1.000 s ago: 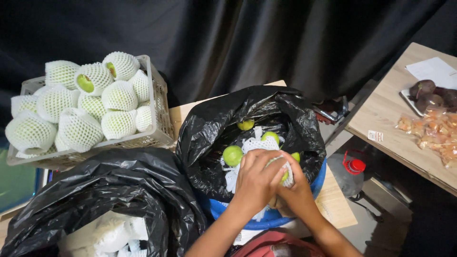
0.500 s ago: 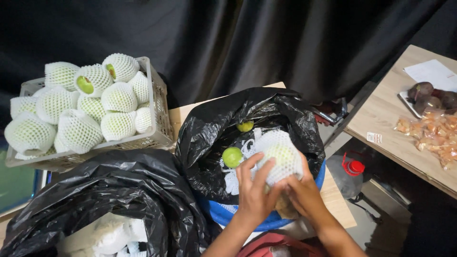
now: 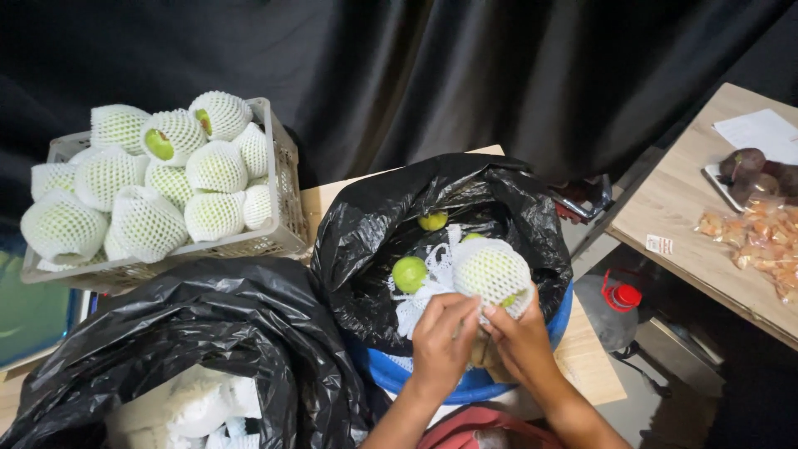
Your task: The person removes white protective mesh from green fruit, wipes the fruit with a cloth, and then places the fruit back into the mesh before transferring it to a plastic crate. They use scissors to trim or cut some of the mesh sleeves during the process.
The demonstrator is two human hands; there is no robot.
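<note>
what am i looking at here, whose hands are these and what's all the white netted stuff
There is no machine here: the view comes from a camera worn on a person's head, looking down at their own two bare hands. The left hand and right hand together hold a green fruit in a white foam net sleeve over a black bag that lines a blue tub. Inside the bag lie bare green fruits and loose net sleeves. To the left, a plastic crate is piled with wrapped fruits. A second black bag in front holds more white foam. A wooden table stands at the right.
</note>
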